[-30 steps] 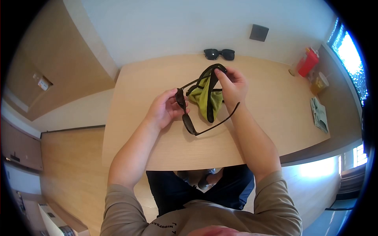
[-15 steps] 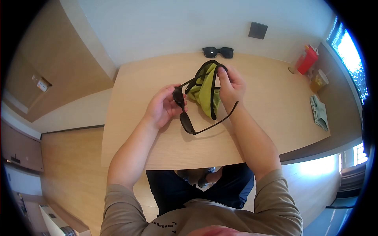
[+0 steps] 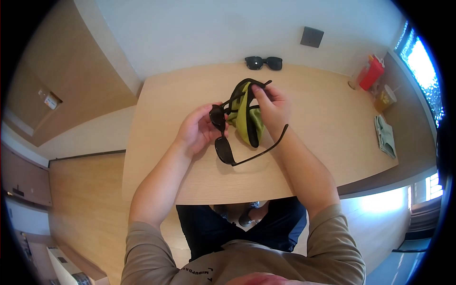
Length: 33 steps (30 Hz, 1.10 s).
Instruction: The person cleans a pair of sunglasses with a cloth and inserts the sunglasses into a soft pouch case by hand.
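Note:
My left hand is closed on dark sunglasses by the lens nearer the wall. Their lower temple arm stretches right, its tip beside my right wrist. A yellow-green cloth with black edging is pinched in my right hand, thumb on top. The other temple arm runs up against the folds of the cloth; its tip may be the dark end poking out above my right thumb. Some right fingers are hidden behind the cloth.
A second pair of sunglasses lies at the table's back edge. To the right stand a red container and a cup with a straw, with a folded pale cloth nearer me. The wooden table meets the wall.
My right hand has come slightly left and down, and the cloth is folded more narrowly. The sunglasses have shifted and tilted a little in my left hand.

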Tool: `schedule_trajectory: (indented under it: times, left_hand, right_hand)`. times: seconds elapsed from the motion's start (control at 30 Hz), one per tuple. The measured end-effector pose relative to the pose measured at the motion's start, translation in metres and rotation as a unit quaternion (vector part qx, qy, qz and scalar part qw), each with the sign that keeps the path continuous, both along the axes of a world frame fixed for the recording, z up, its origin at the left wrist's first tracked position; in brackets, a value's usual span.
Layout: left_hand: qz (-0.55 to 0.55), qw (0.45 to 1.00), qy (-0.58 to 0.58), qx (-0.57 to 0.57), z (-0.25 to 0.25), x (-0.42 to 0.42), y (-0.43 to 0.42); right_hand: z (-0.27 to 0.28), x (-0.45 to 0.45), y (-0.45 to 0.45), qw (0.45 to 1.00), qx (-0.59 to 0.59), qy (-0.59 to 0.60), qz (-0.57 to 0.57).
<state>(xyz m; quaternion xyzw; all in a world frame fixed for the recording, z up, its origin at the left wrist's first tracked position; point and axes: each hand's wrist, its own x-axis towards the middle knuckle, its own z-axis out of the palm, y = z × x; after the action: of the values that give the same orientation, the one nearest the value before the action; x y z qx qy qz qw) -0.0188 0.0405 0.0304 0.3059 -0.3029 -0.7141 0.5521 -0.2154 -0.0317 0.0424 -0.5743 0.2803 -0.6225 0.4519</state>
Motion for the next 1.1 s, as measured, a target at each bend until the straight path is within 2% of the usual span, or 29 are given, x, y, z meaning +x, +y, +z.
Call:
schedule_trajectory:
  times: [0.13,0.23,0.33,0.6,0.73,0.83,1.0,1.1]
  left_hand:
    - [-0.007,1.000,0.010,-0.006,0.000,0.000,0.000]
    - [-0.013,1.000,0.027,-0.005,0.001,0.000,0.000]
    - [-0.023,0.999,0.022,-0.010,0.002,0.000,0.001]
    - [-0.026,0.999,0.042,-0.005,0.005,-0.011,0.007]
    - [-0.013,0.999,0.034,-0.003,0.007,-0.011,0.009]
    - [-0.023,0.999,0.031,-0.012,-0.001,-0.005,0.005]
    - [-0.032,0.999,-0.006,-0.007,-0.007,-0.002,-0.001]
    - [-0.085,0.995,0.051,0.012,-0.014,0.003,-0.006]
  right_hand:
    - [-0.003,0.002,-0.002,0.999,0.032,-0.003,0.030]
    - [0.000,0.003,0.001,0.996,0.063,0.050,0.039]
    - [-0.001,0.006,0.003,0.992,0.082,0.037,0.083]
    - [-0.020,0.012,-0.001,0.976,0.114,0.119,0.141]
    - [-0.018,0.008,-0.004,0.962,0.093,0.204,0.153]
    - [-0.017,0.008,-0.006,0.949,0.090,0.214,0.212]
    - [-0.008,0.009,0.002,0.948,0.088,0.227,0.205]
    - [-0.010,0.012,0.003,0.959,0.078,0.206,0.179]
